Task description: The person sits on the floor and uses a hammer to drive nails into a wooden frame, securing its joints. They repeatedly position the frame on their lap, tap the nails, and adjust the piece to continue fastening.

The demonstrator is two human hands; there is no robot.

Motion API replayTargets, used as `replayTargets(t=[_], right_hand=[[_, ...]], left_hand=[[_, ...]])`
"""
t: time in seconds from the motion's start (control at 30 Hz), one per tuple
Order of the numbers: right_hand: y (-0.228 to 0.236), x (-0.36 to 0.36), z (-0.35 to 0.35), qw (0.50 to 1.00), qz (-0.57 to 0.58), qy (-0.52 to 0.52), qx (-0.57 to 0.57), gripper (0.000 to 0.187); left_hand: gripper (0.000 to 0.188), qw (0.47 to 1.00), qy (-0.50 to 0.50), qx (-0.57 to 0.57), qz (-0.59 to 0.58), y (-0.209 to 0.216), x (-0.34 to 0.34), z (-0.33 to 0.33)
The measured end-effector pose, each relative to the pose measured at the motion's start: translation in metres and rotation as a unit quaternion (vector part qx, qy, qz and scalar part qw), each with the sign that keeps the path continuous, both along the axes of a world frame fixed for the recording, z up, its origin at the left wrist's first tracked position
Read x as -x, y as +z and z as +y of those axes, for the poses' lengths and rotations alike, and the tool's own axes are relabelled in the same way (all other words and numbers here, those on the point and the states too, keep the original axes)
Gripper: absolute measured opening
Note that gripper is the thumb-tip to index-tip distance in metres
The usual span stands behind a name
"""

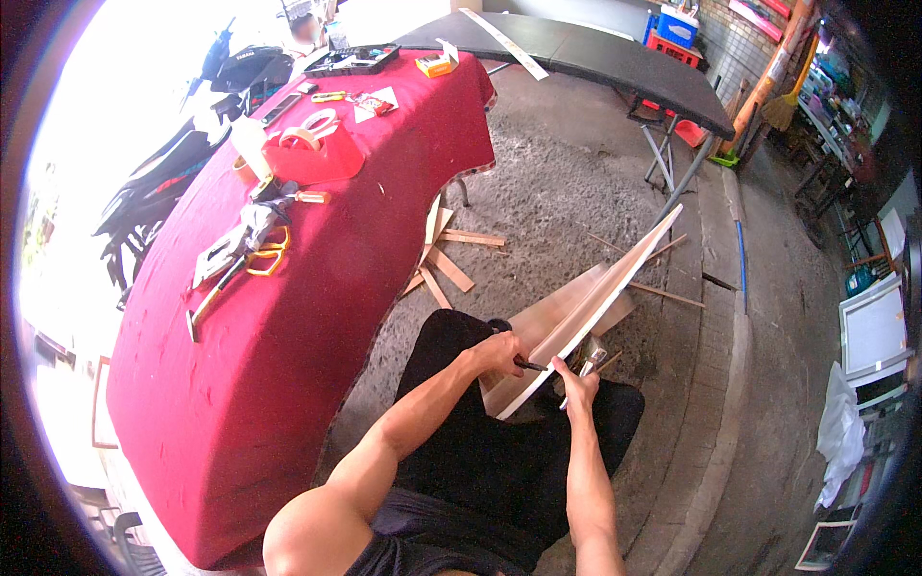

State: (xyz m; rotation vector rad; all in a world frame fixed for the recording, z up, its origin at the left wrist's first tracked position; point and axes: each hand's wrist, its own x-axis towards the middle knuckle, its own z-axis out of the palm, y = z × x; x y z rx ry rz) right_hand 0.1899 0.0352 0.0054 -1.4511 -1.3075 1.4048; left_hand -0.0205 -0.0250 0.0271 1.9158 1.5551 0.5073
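Both hands working the low end of a tilted white board, centre of the frame.

Left hand (501,353) is clenched around a dark-handled tool (526,364) pressed to the board (586,307); right hand (579,386) grips a small metal tool (590,363) just beside it. The board leans on the knees, its far end up towards the right. Risk as I see it: that propped board could slide off the lap, and with both tools so near each other a slip might catch the fingers. Wood offcuts (444,254) lie on the concrete just ahead, under the edge of the red-draped table (317,288), which is crowded with yellow scissors (269,252) and tape at upper left. Black table (595,53) along the top.
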Motion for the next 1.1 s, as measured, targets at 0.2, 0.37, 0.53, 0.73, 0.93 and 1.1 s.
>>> replayTargets(t=[0.2,0.37,0.53,0.73,0.93,1.1], right_hand=[[0.015,-0.001,-0.003,0.999,-0.001,0.005,0.040,0.061],[0.019,0.000,-0.004,0.998,-0.018,0.009,0.051,0.062],[0.016,-0.003,-0.002,0.998,-0.028,0.007,0.060,0.061],[0.015,-0.001,-0.003,0.997,0.009,0.032,0.063,0.060],[0.010,0.000,0.002,0.997,0.037,0.042,0.062,0.059],[0.020,0.003,-0.004,0.993,0.079,0.067,0.060,0.063]], left_hand=[[0.026,1.000,-0.003,0.005,-0.030,0.003,0.001,-0.002],[0.027,0.998,-0.028,0.022,-0.048,-0.004,0.005,0.001],[0.023,0.997,-0.017,0.028,-0.067,0.006,0.004,0.001],[0.025,0.995,-0.013,0.055,-0.078,0.005,0.009,-0.004],[0.023,0.997,-0.047,0.017,-0.056,0.006,0.018,-0.001],[0.032,0.997,-0.046,0.049,-0.046,-0.004,0.020,0.000]])
